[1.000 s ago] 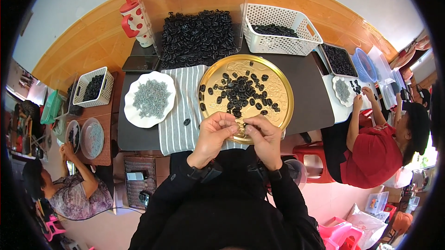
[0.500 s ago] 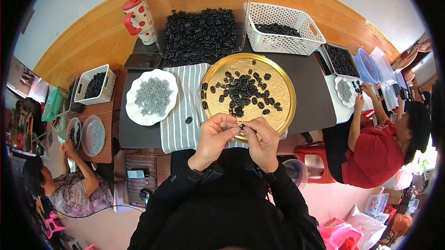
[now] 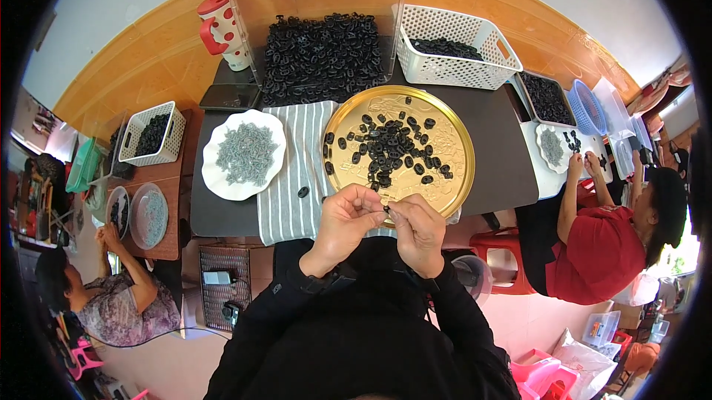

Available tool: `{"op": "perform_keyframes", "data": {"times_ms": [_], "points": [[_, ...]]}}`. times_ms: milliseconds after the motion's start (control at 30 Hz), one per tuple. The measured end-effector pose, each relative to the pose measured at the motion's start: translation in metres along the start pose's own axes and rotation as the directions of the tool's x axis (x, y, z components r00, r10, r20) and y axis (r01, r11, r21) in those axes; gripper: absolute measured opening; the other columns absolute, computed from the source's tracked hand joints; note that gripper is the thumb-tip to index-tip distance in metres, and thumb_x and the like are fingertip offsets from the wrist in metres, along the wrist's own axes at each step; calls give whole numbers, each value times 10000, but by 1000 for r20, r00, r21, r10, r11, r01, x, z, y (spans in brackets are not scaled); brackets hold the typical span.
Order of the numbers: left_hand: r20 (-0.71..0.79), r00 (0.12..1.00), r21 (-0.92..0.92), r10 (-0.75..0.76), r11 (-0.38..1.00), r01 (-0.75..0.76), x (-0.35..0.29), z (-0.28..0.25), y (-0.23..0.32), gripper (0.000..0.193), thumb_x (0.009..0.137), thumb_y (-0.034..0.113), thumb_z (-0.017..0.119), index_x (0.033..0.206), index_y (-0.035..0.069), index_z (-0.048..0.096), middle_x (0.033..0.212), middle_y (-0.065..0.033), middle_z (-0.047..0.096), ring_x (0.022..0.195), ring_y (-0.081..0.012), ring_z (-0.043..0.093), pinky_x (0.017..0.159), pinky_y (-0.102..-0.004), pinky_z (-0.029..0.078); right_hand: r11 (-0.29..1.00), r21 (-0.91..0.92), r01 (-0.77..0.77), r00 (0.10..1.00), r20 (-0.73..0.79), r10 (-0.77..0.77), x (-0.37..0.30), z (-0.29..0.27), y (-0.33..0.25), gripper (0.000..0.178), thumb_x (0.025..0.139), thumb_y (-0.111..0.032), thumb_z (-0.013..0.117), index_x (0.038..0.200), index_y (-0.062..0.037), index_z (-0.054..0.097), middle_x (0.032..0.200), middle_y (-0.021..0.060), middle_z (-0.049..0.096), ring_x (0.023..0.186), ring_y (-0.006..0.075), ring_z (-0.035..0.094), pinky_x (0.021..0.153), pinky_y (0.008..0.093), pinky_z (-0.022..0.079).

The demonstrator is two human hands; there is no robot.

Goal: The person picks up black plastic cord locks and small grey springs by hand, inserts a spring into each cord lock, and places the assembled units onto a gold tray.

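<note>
My left hand (image 3: 341, 228) and my right hand (image 3: 418, 235) meet at the near rim of a round gold tray (image 3: 461, 177). Between their pinched fingertips sits a small black plastic piece (image 3: 386, 209), mostly covered by the fingers. A loose pile of small oval black plastic pieces (image 3: 389, 144) lies on the tray, just beyond my fingers. To the left, a white scalloped plate (image 3: 213, 177) holds a heap of tiny grey pieces (image 3: 248, 154), too small to make out singly. One black oval piece (image 3: 302, 192) rests alone on the striped cloth (image 3: 285, 218).
Behind the tray stand a clear bin (image 3: 322, 59) of black pieces and a white perforated basket (image 3: 445, 70). A dotted tumbler (image 3: 222, 33) and a phone (image 3: 230, 97) are at back left. People sit working at right (image 3: 604, 240) and left (image 3: 126, 300).
My hands stay together over the tray's near rim, with only a small shift of the fingers around the black piece. At right, the co-worker's hands have come lower and closer together.
</note>
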State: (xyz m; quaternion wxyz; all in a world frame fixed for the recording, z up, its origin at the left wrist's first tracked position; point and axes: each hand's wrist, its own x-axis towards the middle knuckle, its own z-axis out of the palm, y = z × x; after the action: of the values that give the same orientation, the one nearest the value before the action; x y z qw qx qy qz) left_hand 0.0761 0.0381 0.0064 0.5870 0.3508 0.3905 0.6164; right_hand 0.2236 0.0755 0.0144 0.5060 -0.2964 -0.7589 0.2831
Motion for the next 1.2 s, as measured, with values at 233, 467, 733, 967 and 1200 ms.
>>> {"op": "perform_keyframes", "data": {"times_ms": [233,467,733,967,1200], "points": [[56,997,136,-52,990,44,-2,-6,3,182,831,-119,580,986,-25,590,846,-39,630,723,-69,588,637,-197,477,979,-98,181,972,170,-163,8,-10,3,241,661,135,617,877,30,620,714,124,529,628,282,575,539,315,448],[46,996,102,79,991,-83,1,1,3,302,837,-115,587,1127,-35,565,951,-47,620,814,-80,580,726,-219,502,968,180,-174,985,11,175,-5,6,4,151,783,110,597,910,31,619,747,79,560,631,149,542,550,248,410],[89,996,110,32,993,-42,1,-9,-7,243,867,-39,615,1109,-39,588,954,-43,632,827,-74,575,755,-233,505,916,282,-285,942,-94,322,-10,14,9,137,832,117,574,943,50,618,813,50,587,697,72,556,622,190,437],[35,997,309,65,948,-73,0,-4,1,58,897,25,590,915,-22,618,767,-2,599,649,-51,527,578,-199,428,983,112,-143,980,-122,157,-5,11,0,165,791,127,600,930,40,619,789,74,593,677,122,570,602,219,434],[108,978,419,180,884,-209,-1,-2,4,41,884,-12,562,866,-28,596,729,-39,560,622,-89,526,559,-228,426,1000,-1,-1,994,-106,1,-5,10,-1,167,785,121,606,928,34,613,773,121,585,634,198,574,554,259,434]]}}
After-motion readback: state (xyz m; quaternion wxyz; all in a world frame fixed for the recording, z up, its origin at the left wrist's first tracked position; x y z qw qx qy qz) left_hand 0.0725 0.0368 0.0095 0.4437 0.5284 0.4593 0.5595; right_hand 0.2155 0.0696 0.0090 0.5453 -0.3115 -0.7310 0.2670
